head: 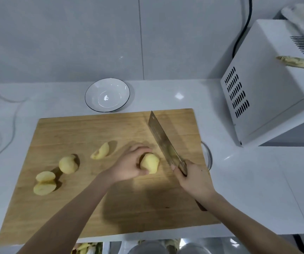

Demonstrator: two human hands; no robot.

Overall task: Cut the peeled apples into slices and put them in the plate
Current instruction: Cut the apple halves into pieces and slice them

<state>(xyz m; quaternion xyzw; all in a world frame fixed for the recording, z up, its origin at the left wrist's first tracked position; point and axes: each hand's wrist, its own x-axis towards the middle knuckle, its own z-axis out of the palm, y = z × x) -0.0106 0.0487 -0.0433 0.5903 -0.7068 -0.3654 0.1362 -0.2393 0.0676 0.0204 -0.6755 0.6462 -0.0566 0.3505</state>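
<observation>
On the wooden cutting board (78, 208) my left hand (129, 166) grips a peeled apple piece (151, 163) near the board's right middle. My right hand (193, 179) holds a cleaver (163, 142) by its handle, the blade standing just right of that piece and pointing away from me. A cut apple slice (100, 151) lies left of my left hand. Further left sit a peeled apple piece (67, 165) and a halved apple (44, 183). The white plate (92, 92) with a dark rim stands behind the board with nothing in it.
A white microwave (268, 92) stands at the right on the white counter (248, 180). A black cable (242, 28) runs up the wall behind it. A metal lid rim (208, 154) shows at the board's right edge. Bowls and peel scraps (85, 248) sit below the counter's front edge.
</observation>
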